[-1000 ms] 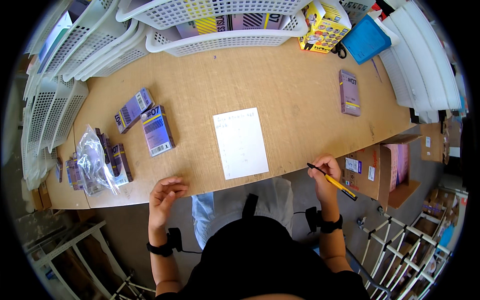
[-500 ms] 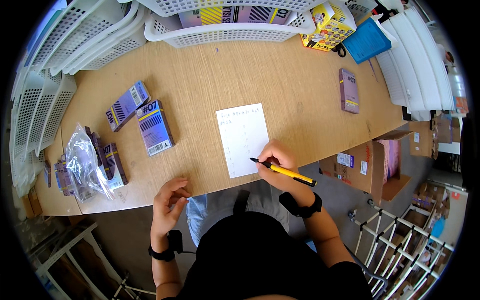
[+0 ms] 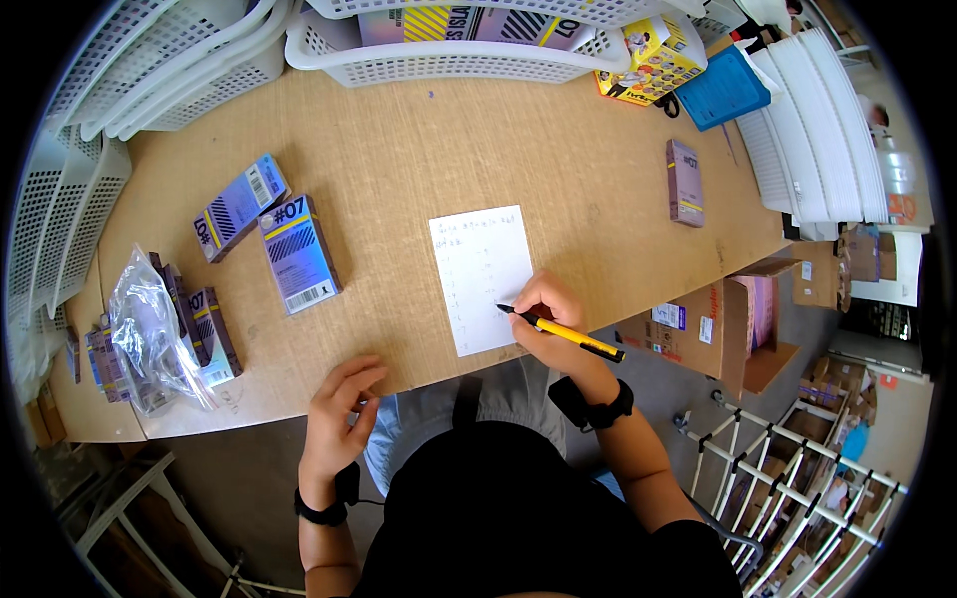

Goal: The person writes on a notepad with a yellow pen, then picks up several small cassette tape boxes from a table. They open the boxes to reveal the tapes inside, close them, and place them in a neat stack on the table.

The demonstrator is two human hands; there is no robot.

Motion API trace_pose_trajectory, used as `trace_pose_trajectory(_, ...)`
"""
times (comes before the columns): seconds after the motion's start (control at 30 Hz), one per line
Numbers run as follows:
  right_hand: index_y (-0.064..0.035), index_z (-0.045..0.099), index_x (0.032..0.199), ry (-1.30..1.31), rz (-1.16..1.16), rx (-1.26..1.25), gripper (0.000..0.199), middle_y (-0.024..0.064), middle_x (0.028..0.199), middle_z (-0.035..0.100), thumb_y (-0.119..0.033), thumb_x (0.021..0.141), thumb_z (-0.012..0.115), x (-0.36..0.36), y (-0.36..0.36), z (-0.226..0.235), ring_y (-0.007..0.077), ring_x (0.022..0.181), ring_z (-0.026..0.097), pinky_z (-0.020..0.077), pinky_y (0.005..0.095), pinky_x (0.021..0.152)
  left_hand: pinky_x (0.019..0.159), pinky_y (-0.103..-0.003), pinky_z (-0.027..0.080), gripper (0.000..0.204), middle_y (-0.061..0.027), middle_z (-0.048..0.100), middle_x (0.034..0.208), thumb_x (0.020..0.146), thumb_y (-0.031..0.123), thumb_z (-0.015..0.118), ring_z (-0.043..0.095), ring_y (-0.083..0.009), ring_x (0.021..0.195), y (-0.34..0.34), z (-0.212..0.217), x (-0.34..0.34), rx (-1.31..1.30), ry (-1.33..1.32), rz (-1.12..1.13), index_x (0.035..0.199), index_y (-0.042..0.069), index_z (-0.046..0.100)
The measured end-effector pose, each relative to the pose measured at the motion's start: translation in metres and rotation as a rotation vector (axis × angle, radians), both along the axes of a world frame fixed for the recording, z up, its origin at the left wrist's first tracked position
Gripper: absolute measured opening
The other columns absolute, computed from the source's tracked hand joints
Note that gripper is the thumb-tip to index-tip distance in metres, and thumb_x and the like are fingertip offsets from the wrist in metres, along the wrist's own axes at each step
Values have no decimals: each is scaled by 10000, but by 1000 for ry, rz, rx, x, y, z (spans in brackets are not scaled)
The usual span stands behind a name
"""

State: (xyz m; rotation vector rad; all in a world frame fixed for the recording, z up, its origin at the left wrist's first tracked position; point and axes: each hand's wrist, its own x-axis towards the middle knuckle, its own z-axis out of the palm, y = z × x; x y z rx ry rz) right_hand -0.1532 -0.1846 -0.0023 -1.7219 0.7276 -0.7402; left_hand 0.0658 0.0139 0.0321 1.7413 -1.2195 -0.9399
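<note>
My right hand [image 3: 548, 317] is closed around a yellow and black pen [image 3: 580, 341]. The pen's dark tip is at the lower right part of a white sheet of paper [image 3: 467, 267], which bears rows of faint handwriting. Whether the tip touches the sheet I cannot tell. At the table's near edge, left of the sheet, rests my left hand [image 3: 341, 414], fingers loosely bent and apart, holding nothing. Further left lie two purple-blue boxes, one upright in view [image 3: 300, 255] and one slanted box [image 3: 239, 207] touching it.
A clear plastic bag [image 3: 150, 324] partly covers several purple boxes [image 3: 215, 337] at the left. Another purple box [image 3: 684, 181] lies at the right. White baskets [image 3: 459, 67] line the back, beside a yellow box [image 3: 648, 65] and blue item [image 3: 723, 90]. An open carton [image 3: 688, 329] stands below the table.
The pen tip has shifted slightly up the sheet with my right hand. My left hand has barely moved. The whole view has turned a little, so the table items appear farther left.
</note>
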Motion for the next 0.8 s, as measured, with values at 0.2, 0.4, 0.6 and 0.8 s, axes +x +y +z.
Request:
trace_pose_trajectory(0.2,-39,479,707,-4,-1,-24,181,30,717,450,68,700,625,0,-1,0,97,587,423,330,231,498,977,-459,380,452,-76,535,1249,670,102,707,461,-312,1131,-23,-3,-23,-158,-513,-240,1114,160,646)
trace_pose_trajectory(0.4,-38,479,696,17,16,-39,180,31,704,445,63,689,627,0,-3,8,89,565,410,319,228,494,1082,-597,167,679,15,387,1426,669,322,746,285,-311,1335,-43,-6,-37,5,-800,-399,1304,341,509)
trace_pose_trajectory(0.6,-37,483,673,21,11,-49,172,29,698,441,67,681,620,2,-9,1,86,551,397,302,227,482,1079,-608,164,731,42,369,1443,658,338,756,274,-299,1347,-42,-13,-38,-9,-886,-407,1331,368,469)
trace_pose_trajectory(0.8,-29,484,655,55,31,-113,164,38,681,448,73,660,612,5,-9,8,91,531,403,300,232,468,1087,-597,161,714,46,381,1434,667,291,750,286,-291,1343,-42,-16,-39,-23,-910,-386,1322,372,479)
